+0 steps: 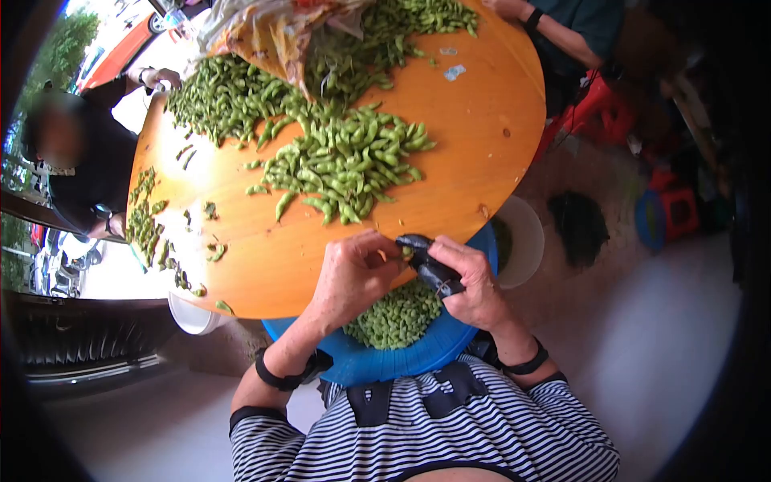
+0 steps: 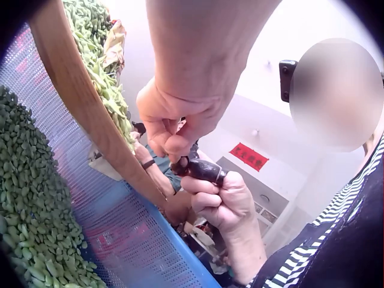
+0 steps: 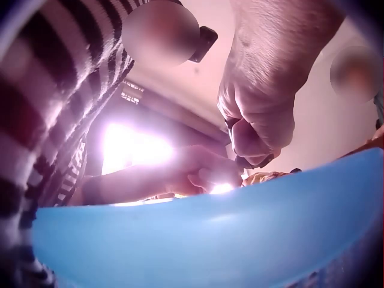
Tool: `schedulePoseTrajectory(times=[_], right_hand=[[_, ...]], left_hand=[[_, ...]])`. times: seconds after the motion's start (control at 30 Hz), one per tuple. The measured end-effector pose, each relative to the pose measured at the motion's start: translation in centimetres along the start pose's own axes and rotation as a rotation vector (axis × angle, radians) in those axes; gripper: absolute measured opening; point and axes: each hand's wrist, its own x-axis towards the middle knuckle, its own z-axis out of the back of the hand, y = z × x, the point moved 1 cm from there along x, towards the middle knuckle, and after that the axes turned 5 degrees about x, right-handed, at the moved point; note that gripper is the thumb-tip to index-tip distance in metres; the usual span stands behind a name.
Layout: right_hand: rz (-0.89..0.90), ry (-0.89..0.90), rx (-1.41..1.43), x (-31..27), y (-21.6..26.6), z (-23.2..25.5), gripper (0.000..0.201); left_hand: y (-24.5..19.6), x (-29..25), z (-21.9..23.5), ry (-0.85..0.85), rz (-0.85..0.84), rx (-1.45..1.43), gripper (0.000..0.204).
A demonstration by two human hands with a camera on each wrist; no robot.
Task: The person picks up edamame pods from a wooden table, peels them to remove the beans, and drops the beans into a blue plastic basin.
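Observation:
My right hand [image 1: 475, 281] grips a shiny black hand tool [image 1: 442, 279] of two dark parts, its exact kind unclear. At the tool's tip a green soybean pod [image 1: 407, 253] shows, pinched by the fingertips of my left hand [image 1: 349, 277]. Both hands meet close over the table's near edge. Below them sits a blue plastic basket [image 1: 357, 368] holding many shelled green beans [image 1: 393, 317]. In the left wrist view the black tool [image 2: 207, 171] lies between my right thumb and fingers. The basket's rim [image 3: 204, 231] fills the lower part of the right wrist view.
Heaped bean pods [image 1: 345, 161] cover the middle and far side of the round wooden table [image 1: 482, 145], partly under a plastic bag [image 1: 265, 36]. A person [image 1: 80, 153] sits at the left, another person's arm [image 1: 562, 36] at the far right. White buckets [image 1: 526, 241] stand below.

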Motion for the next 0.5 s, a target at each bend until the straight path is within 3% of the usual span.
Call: schedulePoseTrajectory(times=[0.03,0.1,0.17,0.27,0.33,0.43,0.5], right_hand=[[-0.031,0.017,-0.010,0.1,0.3,0.3,0.039],[-0.039,0.040,0.032,0.1,0.0,0.6,0.037],[-0.043,0.044,0.122,0.2,-0.2,0.3,0.038],[-0.020,0.133,0.290,0.0,-0.4,1.1,0.036],[-0.323,0.257,1.059,-1.0,-2.6,0.6,0.035],[-0.409,0.140,1.177,-1.4,-2.2,-0.2,0.033],[-0.351,0.197,1.206,-1.2,-2.0,-0.1,0.030]], left_hand=[[-0.1,-0.1,0.2,0.053,0.057,-0.037,0.006],[0.6,0.0,0.3,0.090,-0.031,-0.127,0.007],[0.6,-0.1,0.4,0.179,0.068,-0.401,0.007],[0.4,-0.5,0.6,0.255,0.105,-0.490,0.009],[0.8,-0.7,0.6,0.282,0.107,-0.512,0.011],[1.3,-0.9,0.5,0.393,0.163,-0.649,0.013],[0.9,-1.1,0.3,0.385,0.197,-0.677,0.017]])
